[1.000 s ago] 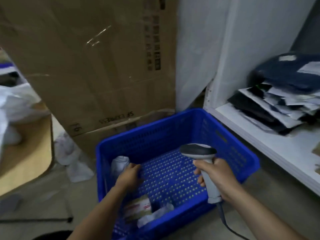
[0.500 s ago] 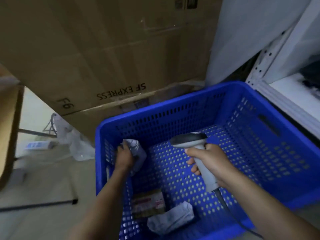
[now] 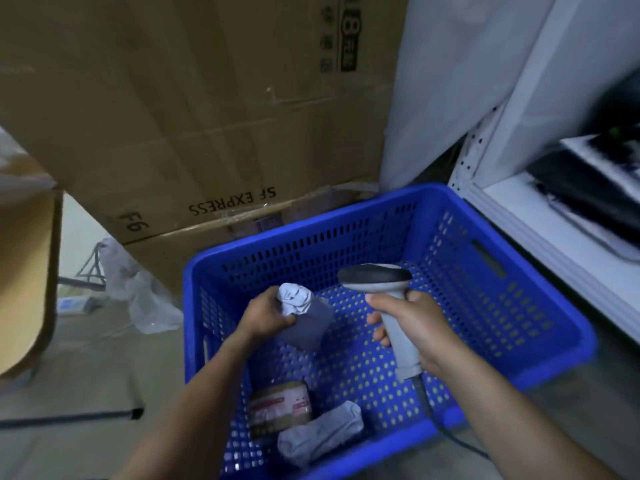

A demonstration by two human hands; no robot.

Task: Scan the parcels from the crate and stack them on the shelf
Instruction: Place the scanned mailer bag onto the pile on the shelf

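Observation:
A blue perforated crate [image 3: 540, 341] stands on the floor. My left hand [image 3: 265, 315] grips a small grey plastic-wrapped parcel [image 3: 304, 315] and holds it above the crate's floor. My right hand [image 3: 412, 323] grips the handle of a grey barcode scanner [image 3: 377, 282], whose dark head points toward the parcel. Near the crate's front wall lie a brown taped parcel [image 3: 280, 408] with a label and another grey wrapped parcel [image 3: 320, 433]. The white shelf [image 3: 512, 202] is to the right of the crate.
A big cardboard box [image 3: 194, 109] marked SF EXPRESS leans behind the crate. Dark and white flat parcels [image 3: 595, 192] are stacked on the shelf. A wooden tabletop edge [image 3: 31, 271] sits at the left, with crumpled plastic bags [image 3: 138, 299] on the floor. The scanner cable [image 3: 446, 434] trails over the crate's front rim.
My left hand closed on the grey parcel in the crate's left corner and lifted it toward the middle. The scanner stayed in my right hand beside it. The view shifted slightly.

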